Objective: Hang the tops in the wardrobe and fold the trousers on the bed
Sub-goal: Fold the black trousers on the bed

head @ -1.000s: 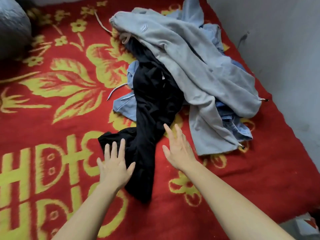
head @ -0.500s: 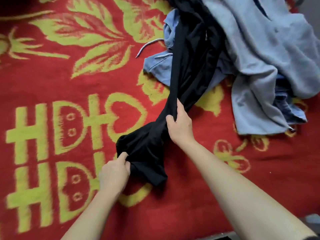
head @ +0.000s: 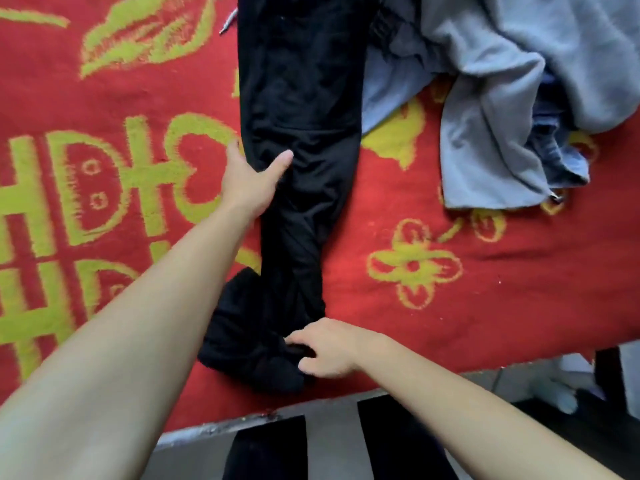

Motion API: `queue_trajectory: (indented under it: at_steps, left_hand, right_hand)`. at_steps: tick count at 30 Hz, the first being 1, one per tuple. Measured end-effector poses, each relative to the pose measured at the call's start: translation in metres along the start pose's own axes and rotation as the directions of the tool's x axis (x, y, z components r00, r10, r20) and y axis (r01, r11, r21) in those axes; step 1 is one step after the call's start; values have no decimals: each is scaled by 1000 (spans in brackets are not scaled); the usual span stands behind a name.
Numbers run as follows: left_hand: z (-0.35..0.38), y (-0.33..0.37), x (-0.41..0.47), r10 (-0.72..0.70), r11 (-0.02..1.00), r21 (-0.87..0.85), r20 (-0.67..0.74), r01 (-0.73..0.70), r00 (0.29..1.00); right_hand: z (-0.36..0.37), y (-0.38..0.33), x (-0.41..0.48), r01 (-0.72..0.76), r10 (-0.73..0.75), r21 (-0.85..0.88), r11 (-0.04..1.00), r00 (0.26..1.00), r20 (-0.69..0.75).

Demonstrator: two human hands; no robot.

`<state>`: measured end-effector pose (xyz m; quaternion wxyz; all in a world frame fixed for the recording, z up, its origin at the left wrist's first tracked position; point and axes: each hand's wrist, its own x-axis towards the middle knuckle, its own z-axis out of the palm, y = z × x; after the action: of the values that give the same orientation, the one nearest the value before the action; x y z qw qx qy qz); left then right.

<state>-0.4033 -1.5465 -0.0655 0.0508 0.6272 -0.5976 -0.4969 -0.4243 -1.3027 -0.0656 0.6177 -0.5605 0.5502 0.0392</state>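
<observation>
Black trousers (head: 304, 140) lie stretched lengthwise down the middle of the red bed cover (head: 467, 306), their lower end bunched near the bed's front edge. My left hand (head: 251, 174) holds their left edge about halfway down, thumb lying on top of the fabric. My right hand (head: 327, 348) grips the bunched lower end with curled fingers. The upper part of the trousers runs out of view at the top, beside the pile of other clothes.
A grey hooded top (head: 512, 109) lies heaped at the upper right over a light blue garment (head: 388, 95) and blue denim (head: 554, 157). The bed's front edge (head: 242, 419) runs along the bottom, with floor and my dark-clad legs (head: 266, 452) below it.
The black trousers have been pulled out of the pile and drawn straight toward the bed's front edge. My left hand moved up to their side; my right hand shifted down to the bunched end.
</observation>
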Motion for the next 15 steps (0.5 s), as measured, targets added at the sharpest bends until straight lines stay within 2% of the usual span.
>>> queue_trajectory:
  at_steps: [1,2,3,4,6,7,8,9,11,12,13,15]
  left_hand:
    - [2,-1,5,16,998,54,0,-16,1000]
    - [3,-3,7,28,996,82,2,-28,1000]
    - [4,-7,6,48,996,69,17,-49,999]
    - [5,-13,2,88,994,66,25,-89,996]
    - [5,-28,-14,236,946,235,-33,-222,971]
    - [3,-36,-24,326,887,363,-59,-283,944]
    - [-2,-45,-33,409,810,476,-41,-342,912]
    - [-8,-55,-42,472,720,563,30,-405,881]
    - [-25,-76,-59,483,562,656,235,-504,844]
    - [-34,-86,-66,434,542,667,299,-511,850]
    - [-43,-93,-72,367,567,667,320,-483,873]
    - [-59,-102,-80,219,700,623,281,-351,935]
  right_hand:
    - [-2,2,-2,-31,31,9,999,1000,-3]
    - [-7,5,-3,-78,80,33,996,994,-74]
    - [-15,8,-3,-131,145,79,988,965,-219]
    - [-26,10,0,-184,225,141,973,893,-390]
    - [-54,14,8,-211,406,359,909,639,-653]
    - [-70,17,14,-163,497,486,859,499,-710]
    - [-87,22,21,-90,568,584,807,390,-725]
    - [-104,25,27,-25,611,639,769,324,-723]
    - [-137,30,37,51,642,676,735,272,-717]
    - [-151,30,41,82,647,688,721,274,-711]
    - [-164,27,46,118,652,706,698,302,-695]
    - [-180,20,55,167,634,730,662,395,-665]
